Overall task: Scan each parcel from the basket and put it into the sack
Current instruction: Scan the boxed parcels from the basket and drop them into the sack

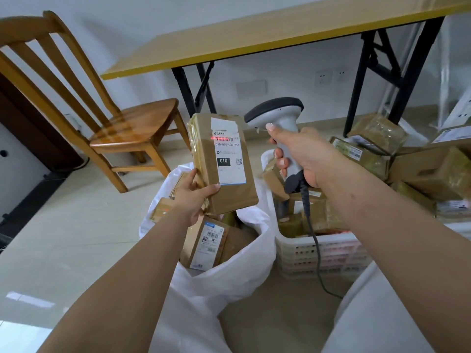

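Pale glossy floor tiles spread under my arms, and closest to me, just below my left hand, stands the white sack with its mouth open and several brown parcels already lying inside, one label facing up. My left hand is clamped on the lower left corner of the parcel I'm working on, thumb across its front, holding it upright above the sack mouth with the white shipping label turned toward me. A red scan line lies across the barcode near the top of that label. My right hand is wrapped tight around the grip of the grey scanner, index finger up near the trigger, with the scanner head just beside the parcel's upper right edge; its dark cable hangs down past my right wrist. Under and just beyond that hand sits the white slotted basket, with more taped parcels in it. Farther right, loose cartons are heaped together. Beyond my left hand is a wooden chair, and behind everything a yellow-topped folding table against the white wall.
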`<move>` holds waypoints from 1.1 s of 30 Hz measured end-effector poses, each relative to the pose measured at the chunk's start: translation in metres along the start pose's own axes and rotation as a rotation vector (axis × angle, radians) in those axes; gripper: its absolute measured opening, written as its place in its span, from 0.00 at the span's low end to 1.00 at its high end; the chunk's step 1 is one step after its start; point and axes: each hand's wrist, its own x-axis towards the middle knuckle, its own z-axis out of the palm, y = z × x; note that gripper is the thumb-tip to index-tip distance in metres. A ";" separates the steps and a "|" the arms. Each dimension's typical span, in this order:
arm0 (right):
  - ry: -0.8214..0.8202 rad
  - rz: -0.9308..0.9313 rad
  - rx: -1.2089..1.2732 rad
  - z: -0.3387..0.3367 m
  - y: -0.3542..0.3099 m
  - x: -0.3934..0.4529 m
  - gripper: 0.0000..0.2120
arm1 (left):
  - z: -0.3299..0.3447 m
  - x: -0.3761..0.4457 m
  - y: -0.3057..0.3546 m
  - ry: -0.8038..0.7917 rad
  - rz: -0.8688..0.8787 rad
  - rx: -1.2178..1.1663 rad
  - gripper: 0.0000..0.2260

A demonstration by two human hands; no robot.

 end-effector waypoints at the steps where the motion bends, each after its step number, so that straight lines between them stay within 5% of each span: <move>1: 0.000 0.005 0.001 -0.001 -0.001 -0.001 0.14 | 0.000 0.000 0.000 0.002 0.003 -0.001 0.42; 23: 0.011 -0.002 -0.052 0.005 0.012 0.012 0.16 | -0.020 -0.001 0.001 0.068 0.007 0.059 0.40; 33: 0.238 0.193 -0.579 0.019 0.132 0.063 0.16 | -0.060 0.012 -0.013 0.191 0.003 0.221 0.34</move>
